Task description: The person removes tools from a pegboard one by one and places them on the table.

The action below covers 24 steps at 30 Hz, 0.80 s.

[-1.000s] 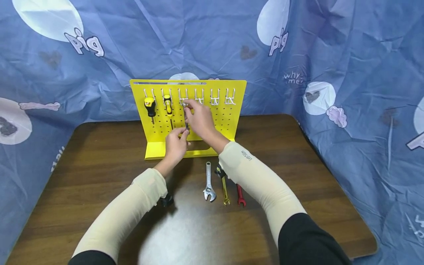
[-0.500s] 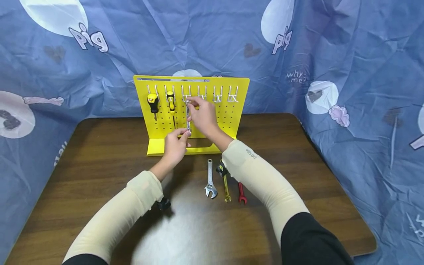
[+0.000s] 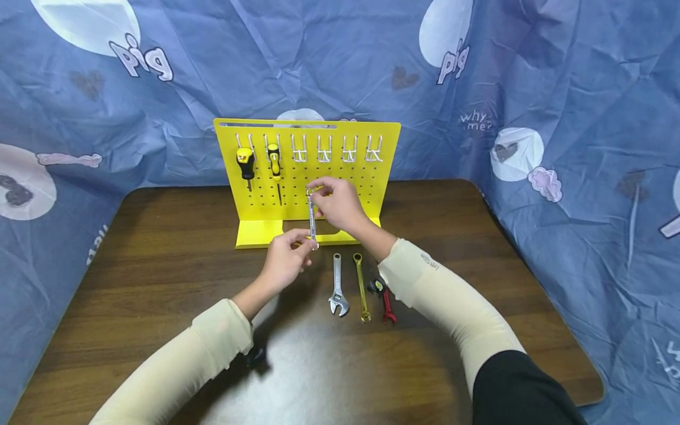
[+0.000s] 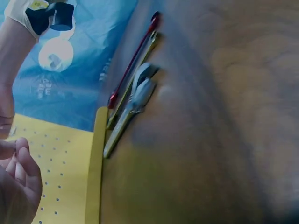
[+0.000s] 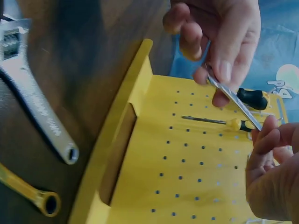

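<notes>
A slim silver wrench is held upright in front of the yellow pegboard, apart from its hooks. My left hand pinches its lower end between thumb and fingers. At the upper end, my right hand pinches the ring between thumb and forefinger. The right wrist view shows both hands on the wrench; in the left wrist view most of it is out of sight. Two yellow-and-black screwdrivers hang on the board's left hooks, a thick one and a slimmer one.
On the brown table, in front of the board, lie an adjustable wrench, a yellow wrench and a red wrench. My right wrist camera hangs over the red one. Several bare hooks line the board's top right. A blue cloth hangs behind.
Both hands have drawn the silver wrench away from the hooks, down and toward me, slightly rightward. My right forearm moved right, uncovering the yellow wrench's ring end.
</notes>
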Motion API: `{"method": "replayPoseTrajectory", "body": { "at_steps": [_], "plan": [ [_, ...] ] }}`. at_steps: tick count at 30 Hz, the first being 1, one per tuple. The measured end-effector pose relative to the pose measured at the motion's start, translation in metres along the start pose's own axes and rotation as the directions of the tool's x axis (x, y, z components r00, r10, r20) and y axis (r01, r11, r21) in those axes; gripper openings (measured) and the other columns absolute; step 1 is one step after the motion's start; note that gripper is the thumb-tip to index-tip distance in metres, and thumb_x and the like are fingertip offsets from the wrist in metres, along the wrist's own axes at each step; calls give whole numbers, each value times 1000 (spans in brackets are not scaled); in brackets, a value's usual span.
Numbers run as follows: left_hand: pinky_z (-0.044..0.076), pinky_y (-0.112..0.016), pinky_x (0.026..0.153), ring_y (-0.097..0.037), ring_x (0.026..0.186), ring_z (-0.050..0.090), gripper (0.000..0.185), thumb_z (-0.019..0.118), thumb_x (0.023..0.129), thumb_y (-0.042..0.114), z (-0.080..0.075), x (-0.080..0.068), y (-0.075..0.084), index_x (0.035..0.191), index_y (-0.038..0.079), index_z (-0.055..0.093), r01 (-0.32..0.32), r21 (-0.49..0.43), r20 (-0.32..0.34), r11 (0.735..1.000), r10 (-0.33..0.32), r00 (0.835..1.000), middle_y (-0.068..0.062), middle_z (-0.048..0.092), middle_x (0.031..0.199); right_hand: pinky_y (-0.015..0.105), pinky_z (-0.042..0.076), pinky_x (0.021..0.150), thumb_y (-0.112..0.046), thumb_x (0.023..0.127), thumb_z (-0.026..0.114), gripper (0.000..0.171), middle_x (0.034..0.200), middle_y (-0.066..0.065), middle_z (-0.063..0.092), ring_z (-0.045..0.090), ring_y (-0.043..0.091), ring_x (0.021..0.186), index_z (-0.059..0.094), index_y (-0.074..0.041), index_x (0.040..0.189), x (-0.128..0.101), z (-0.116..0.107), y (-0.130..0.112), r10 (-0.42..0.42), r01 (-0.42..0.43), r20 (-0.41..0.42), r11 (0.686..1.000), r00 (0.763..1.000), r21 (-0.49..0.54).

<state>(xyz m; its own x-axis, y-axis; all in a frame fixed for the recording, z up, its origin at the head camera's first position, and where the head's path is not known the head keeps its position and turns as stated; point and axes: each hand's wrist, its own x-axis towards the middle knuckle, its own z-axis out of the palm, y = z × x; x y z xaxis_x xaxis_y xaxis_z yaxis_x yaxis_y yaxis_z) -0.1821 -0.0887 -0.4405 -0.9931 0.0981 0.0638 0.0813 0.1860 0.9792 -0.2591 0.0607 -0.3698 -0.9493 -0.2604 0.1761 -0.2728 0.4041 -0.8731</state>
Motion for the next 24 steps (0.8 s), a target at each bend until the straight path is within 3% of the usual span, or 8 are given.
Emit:
{"method": "replayPoseTrajectory", "body": {
  "at_steps": [6,12,19,24],
  "plan": [
    [47,-23,45,-18,55,61,22,64,93,-3,2,-18,-9,114,-8,67,39,78,89,996,-46,995,-22,73,90,21,44,47,-3,93,66,20,83,15,71,61,17,54,71,-2,112,-13,1,24,158,-167,127,984,979,68],
    [45,-25,43,-27,58,67,15,71,90,-1,6,-32,-20,104,-7,69,112,197,173,974,-147,974,-18,73,81,23,43,49,-2,91,69,22,88,16,72,51,11,50,70,1,112,-27,11,52,313,-341,247,937,917,78],
    [43,-24,48,-14,51,59,9,77,84,0,12,-37,-35,90,0,71,95,326,184,941,-161,970,-7,67,65,18,37,43,0,90,67,17,82,18,72,49,9,46,71,-2,107,-36,26,73,340,-354,260,935,904,8],
    [47,-27,53,-10,54,58,15,83,79,5,16,-39,-43,89,2,72,24,465,165,885,-113,980,2,64,63,18,37,43,2,89,68,15,74,10,68,49,10,48,72,-2,103,-38,35,81,354,-358,262,933,898,-32]
  ]
}}
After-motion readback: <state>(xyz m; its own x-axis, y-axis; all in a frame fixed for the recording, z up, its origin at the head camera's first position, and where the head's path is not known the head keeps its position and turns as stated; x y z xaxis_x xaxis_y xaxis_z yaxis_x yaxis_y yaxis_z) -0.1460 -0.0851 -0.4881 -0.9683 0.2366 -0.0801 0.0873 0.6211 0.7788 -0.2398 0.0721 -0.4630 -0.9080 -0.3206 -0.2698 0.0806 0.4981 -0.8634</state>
